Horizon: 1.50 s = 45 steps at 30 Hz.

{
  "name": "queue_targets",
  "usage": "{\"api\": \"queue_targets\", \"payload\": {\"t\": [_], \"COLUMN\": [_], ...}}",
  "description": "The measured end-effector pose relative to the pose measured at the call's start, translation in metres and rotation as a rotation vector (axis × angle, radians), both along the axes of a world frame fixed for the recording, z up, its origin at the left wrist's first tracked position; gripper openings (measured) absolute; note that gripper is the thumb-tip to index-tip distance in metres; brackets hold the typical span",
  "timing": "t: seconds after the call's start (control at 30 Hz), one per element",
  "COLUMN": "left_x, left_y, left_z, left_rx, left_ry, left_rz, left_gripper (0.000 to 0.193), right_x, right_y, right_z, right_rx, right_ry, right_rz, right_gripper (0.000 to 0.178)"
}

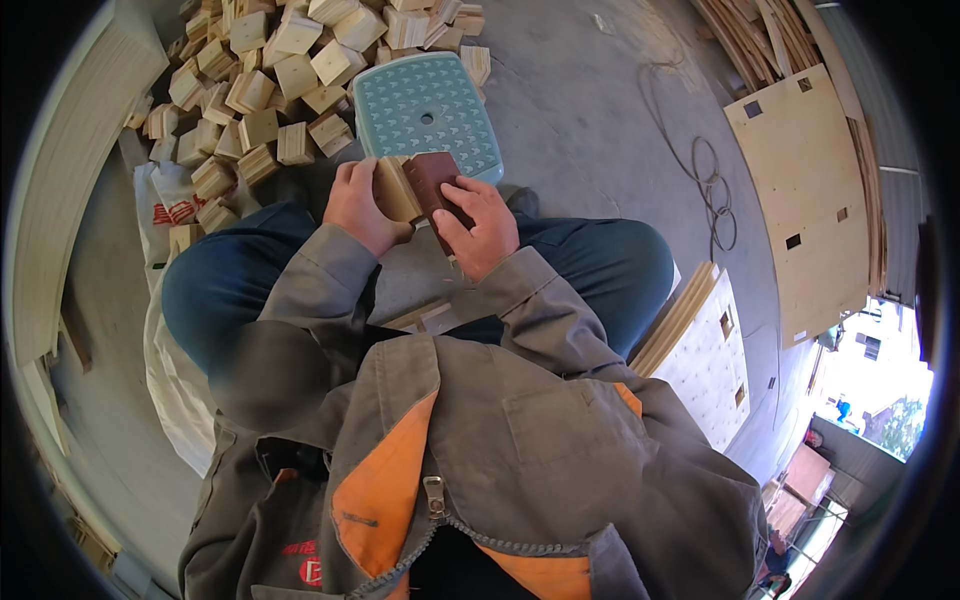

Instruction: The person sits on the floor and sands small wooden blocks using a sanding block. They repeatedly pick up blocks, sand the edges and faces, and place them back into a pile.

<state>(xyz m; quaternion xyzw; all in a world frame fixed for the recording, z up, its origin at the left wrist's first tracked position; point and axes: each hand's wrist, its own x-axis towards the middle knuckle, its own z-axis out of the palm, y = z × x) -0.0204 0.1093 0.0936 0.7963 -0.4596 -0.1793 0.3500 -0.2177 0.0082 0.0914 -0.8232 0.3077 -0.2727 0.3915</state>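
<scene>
My left hand [355,212] is closed around a small plywood block [397,192] whose layered edges show. Against the block's right side lies a dark red-brown piece of sandpaper [430,176], folded or wrapped into a flat shape. My right hand [482,226] grips this sandpaper, with the thumb and fingers pressed on its face. Both hands meet above my lap, at the near edge of a light blue plastic stool [425,95] with a textured top. Whether anything sits inside the sandpaper is hidden.
A heap of similar plywood blocks [290,75] lies beyond the stool to the left. A white woven sack [170,330] is by my left knee. Stacked perforated boards [700,350] stand near my right knee, larger sheets [800,200] farther right. A thin cable [705,180] loops across the floor.
</scene>
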Motion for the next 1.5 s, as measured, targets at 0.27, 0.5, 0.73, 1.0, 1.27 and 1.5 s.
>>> {"api": "queue_targets", "payload": {"t": [0.27,0.5,0.73,1.0,1.27,1.5], "left_x": [0.007,0.001,-0.013,-0.013,0.001,-0.011], "left_y": [-0.006,-0.007,-0.006,-0.003,-0.006,-0.006], "left_z": [0.006,-0.004,-0.002,-0.007,-0.002,-0.004], "left_rx": [-0.079,-0.085,-0.030,-0.041,-0.033,-0.022], "left_ry": [0.034,0.023,0.100,0.055,0.022,0.082], "left_rz": [0.009,-0.043,-0.133,-0.126,-0.060,-0.125], "left_gripper": [0.099,0.103,0.104,0.102,0.100,0.100], "right_x": [-0.008,0.004,0.014,0.001,-0.006,0.006], "right_y": [-0.030,-0.030,-0.037,-0.029,-0.018,-0.034], "right_z": [-0.017,-0.020,-0.022,-0.024,-0.018,-0.030], "right_rx": [-0.025,-0.051,-0.042,-0.031,-0.017,-0.075], "right_ry": [0.091,0.049,0.027,0.073,0.075,0.030], "right_rz": [-0.156,-0.104,-0.132,-0.094,-0.058,-0.106], "right_gripper": [0.044,0.046,0.043,0.042,0.044,0.041]}}
